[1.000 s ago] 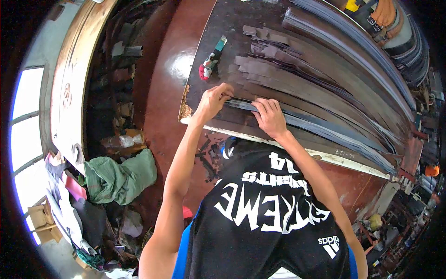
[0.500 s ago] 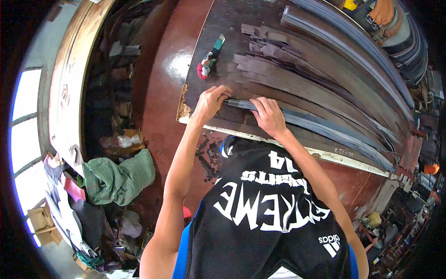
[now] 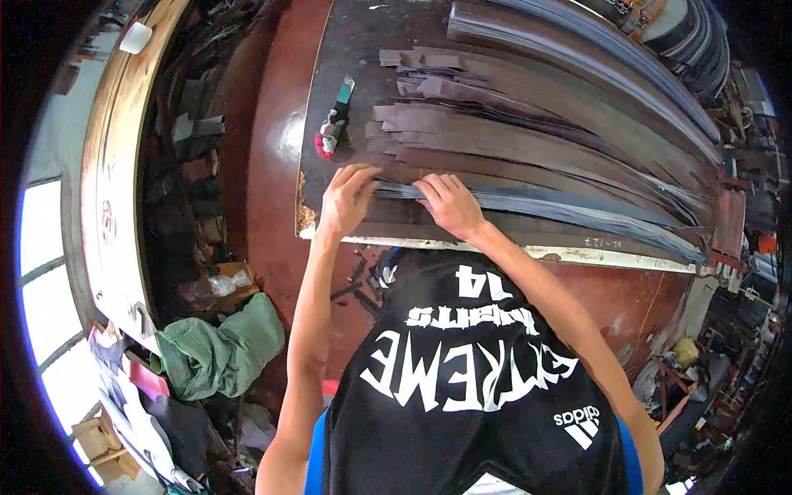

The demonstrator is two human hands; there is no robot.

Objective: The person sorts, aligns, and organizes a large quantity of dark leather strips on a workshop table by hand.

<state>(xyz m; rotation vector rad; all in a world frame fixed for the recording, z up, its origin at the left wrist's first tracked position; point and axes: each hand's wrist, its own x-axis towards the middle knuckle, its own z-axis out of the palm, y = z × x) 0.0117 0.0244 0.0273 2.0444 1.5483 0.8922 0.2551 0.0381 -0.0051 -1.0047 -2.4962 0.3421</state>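
Note:
A long stack of thin grey strips (image 3: 569, 206) lies along the near side of the dark table (image 3: 346, 41). My left hand (image 3: 345, 200) pinches the left end of this stack near the table's corner. Further right along the same stack, my right hand (image 3: 450, 205) grips it with thumb and fingers. Beyond my hands, rows of brown strips (image 3: 462, 132) lie side by side with uneven left ends. A tool with a green blade-like end and a red and white wrapped handle (image 3: 332, 128) rests on the table past my left hand.
More stacked strips (image 3: 577, 66) run along the far side. A green sack (image 3: 223, 346) sits on the floor at the left, near a pale wooden board (image 3: 111, 190). Dark scraps (image 3: 359, 285) lie on the red floor beside the table's near edge.
The view has shifted, so the table and tool appear further left. Both hands remain on the grey stack, at about the same places along it.

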